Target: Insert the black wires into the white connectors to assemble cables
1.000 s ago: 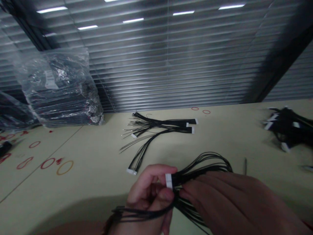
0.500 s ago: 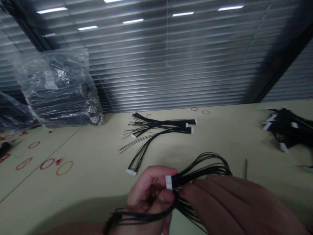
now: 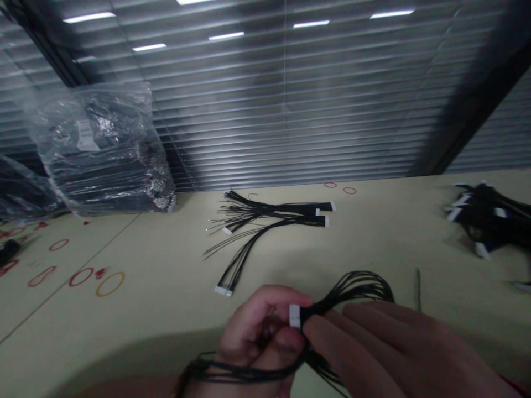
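A wire harness of thin black wires (image 3: pixel 359 284) with a white connector (image 3: pixel 294 315) is between my hands, low in the view. My left hand (image 3: pixel 265 331) pinches the connector between thumb and fingers. Some of the wires run back across the left palm and wrist. My right hand (image 3: pixel 398 348) is closed against the wires just right of the connector; its fingertips are partly hidden. Other loose wire ends hang below, between the hands.
Several more harnesses (image 3: pixel 274 213) lie on the table (image 3: pixel 166 309) beyond my hands. A dark pile of harnesses (image 3: pixel 498 215) is at right. Plastic bags of wires (image 3: pixel 108 160) stand at left by the blinds (image 3: pixel 249 110). Rubber bands (image 3: pixel 110 284) are scattered at left. A thin rod (image 3: pixel 418 287) lies near my right hand.
Both hands and the connector have shifted slightly right and down. My right fingers have come closer to the connector, and the looped wires above them are bunched together more.
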